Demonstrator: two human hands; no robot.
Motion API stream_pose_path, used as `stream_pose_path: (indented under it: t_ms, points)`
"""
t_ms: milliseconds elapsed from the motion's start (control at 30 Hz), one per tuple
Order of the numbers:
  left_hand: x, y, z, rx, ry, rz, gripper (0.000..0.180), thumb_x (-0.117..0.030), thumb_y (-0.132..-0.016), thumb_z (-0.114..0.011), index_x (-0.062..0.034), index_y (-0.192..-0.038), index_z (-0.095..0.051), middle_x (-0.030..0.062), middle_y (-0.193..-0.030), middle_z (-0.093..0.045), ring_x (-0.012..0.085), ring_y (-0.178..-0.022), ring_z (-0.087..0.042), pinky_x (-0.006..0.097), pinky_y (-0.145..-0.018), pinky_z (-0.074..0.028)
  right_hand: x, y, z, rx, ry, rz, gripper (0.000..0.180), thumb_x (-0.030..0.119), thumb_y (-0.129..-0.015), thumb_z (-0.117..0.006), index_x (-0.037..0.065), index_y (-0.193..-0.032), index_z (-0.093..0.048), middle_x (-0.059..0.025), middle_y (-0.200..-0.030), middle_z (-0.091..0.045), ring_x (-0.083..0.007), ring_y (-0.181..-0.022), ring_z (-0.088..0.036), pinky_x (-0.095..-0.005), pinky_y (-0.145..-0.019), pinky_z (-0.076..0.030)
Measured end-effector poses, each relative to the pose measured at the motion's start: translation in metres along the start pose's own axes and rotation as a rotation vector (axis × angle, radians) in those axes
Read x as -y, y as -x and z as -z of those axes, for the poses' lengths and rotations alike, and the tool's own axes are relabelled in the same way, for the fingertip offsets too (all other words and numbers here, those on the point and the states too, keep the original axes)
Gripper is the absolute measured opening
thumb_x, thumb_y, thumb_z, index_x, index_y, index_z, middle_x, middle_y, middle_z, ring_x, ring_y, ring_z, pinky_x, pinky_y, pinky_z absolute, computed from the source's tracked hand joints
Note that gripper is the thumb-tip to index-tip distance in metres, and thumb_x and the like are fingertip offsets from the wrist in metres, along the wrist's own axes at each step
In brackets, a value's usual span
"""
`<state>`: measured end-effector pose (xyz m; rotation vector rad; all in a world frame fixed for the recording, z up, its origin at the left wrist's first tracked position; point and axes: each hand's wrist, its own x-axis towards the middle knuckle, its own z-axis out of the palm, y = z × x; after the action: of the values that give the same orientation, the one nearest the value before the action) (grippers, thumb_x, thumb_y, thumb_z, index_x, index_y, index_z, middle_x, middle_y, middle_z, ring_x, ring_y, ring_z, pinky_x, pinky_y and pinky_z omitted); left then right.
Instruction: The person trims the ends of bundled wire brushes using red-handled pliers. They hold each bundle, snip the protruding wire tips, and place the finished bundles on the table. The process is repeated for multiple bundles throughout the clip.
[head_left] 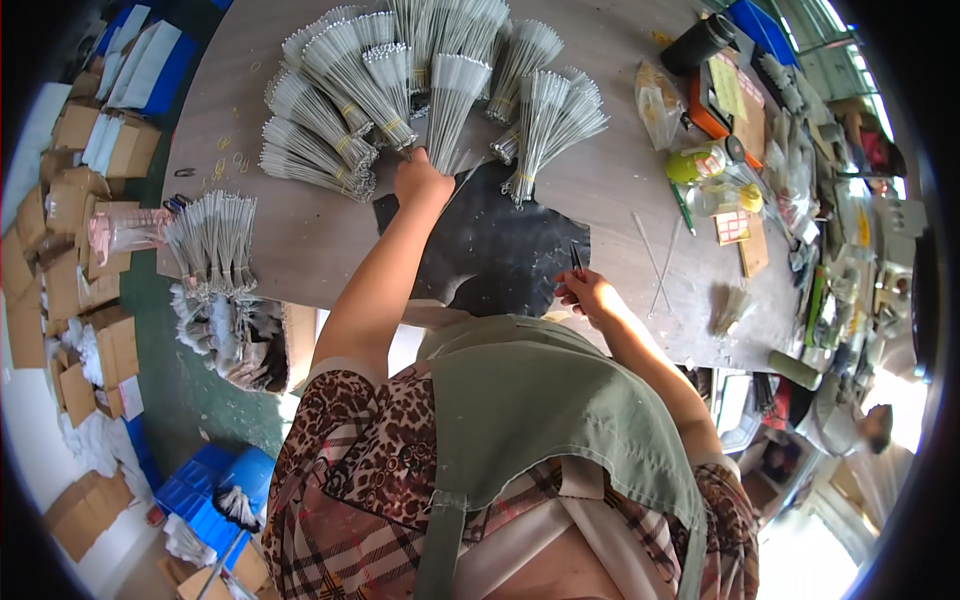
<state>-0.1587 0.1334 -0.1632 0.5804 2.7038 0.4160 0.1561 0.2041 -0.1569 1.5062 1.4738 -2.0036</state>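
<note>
My left hand (425, 182) reaches to the far side of a black mat (480, 250). Its fingers are closed around the lower end of a bundle of thin wire brushes (455, 100), whose pale bristle tips fan away from me. Part of the grip is hidden behind the hand. Closer to my body, at the mat's right edge, my right hand (590, 292) holds dark tweezers (576, 257) pointing up and away. More tied brush bundles (320, 105) lie fanned on the table around the left hand, and another bundle (545, 120) rests right of it.
Brush bundles (212, 240) sit at the table's left edge beside a pinkish clear jug (125, 232). Two loose wires (660, 265) lie right of the mat. Farther right are bottles (705, 160), a black flask (700, 42) and a plastic bag (658, 108). Cardboard boxes (75, 220) line the left.
</note>
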Motion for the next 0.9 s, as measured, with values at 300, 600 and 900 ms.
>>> stream_pose_path:
  t_ms: [300,600,900]
  points:
    - [0.009,0.102,0.048,0.519,1.186,-0.315,0.049,-0.001,-0.073,-0.066,-0.0006,-0.113,-0.037,0.0099,-0.097,-0.058,0.0162,-0.089,-0.058,0.031,-0.078,-0.049,0.051,0.010,-0.027,0.087,0.005,0.267,0.028,0.028,-0.091,-0.049,0.004,-0.105,-0.056,0.0001,-0.072,-0.058,-0.0061,-0.057,-0.049,-0.0208,-0.050,-0.039]
    - [-0.018,0.156,0.099,0.284,0.958,-0.927,0.042,-0.010,-0.067,-0.076,-0.0022,-0.105,-0.059,0.0068,-0.099,-0.063,0.0147,-0.091,-0.059,0.028,-0.080,-0.046,0.126,0.074,-0.062,0.425,-0.218,0.881,0.068,0.013,-0.068,-0.077,0.006,-0.127,-0.044,0.0074,-0.066,-0.035,-0.0043,-0.061,-0.036,-0.0177,-0.058,-0.033]
    - [0.013,0.136,0.087,0.496,0.958,-0.668,0.038,-0.009,-0.080,-0.063,0.0005,-0.114,-0.050,0.0056,-0.103,-0.057,0.0119,-0.093,-0.055,0.025,-0.081,-0.045,0.130,0.102,-0.073,0.576,-0.266,0.864,0.082,0.001,-0.060,-0.079,0.005,-0.131,-0.038,0.0081,-0.073,-0.036,-0.0031,-0.066,-0.035,-0.0161,-0.064,-0.034]
